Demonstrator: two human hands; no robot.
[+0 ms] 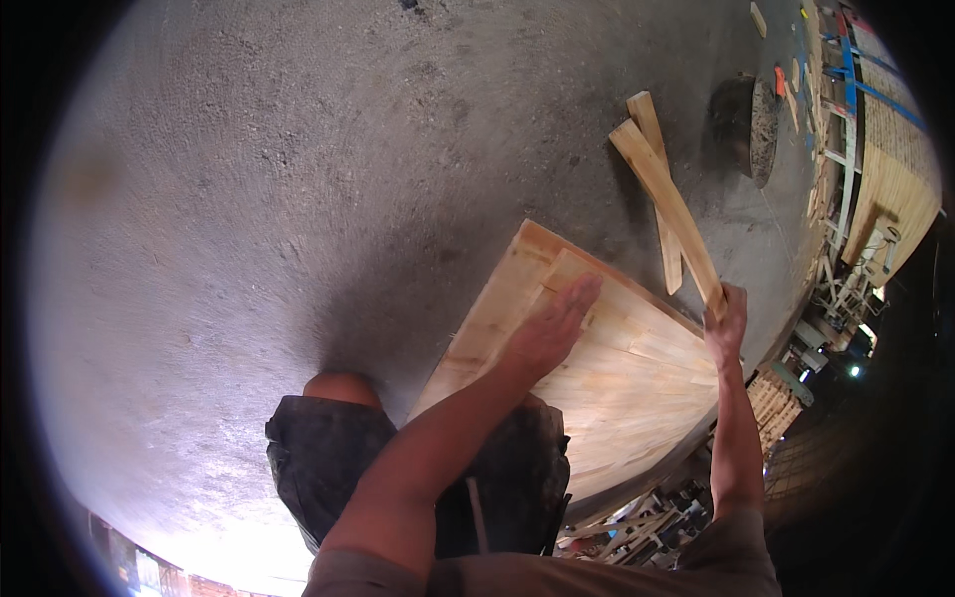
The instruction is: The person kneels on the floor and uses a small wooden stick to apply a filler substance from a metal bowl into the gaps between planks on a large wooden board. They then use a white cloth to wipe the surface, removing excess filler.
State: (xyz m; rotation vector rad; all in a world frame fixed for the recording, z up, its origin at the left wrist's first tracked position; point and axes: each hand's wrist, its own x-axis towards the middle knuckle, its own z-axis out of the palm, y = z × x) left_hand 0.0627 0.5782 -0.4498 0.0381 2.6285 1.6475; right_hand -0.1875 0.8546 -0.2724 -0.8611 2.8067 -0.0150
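While one palm steadies the board, the other hand lifts two sticks.

At centre frame the left hand [549,333] lies open and flat on the pale wooden panel [617,383]; right of centre the right hand [727,323] is closed around two wooden strips [668,199], slanting toward the upper right above the concrete floor [298,199]; a dark round drum [748,124] sits beyond.
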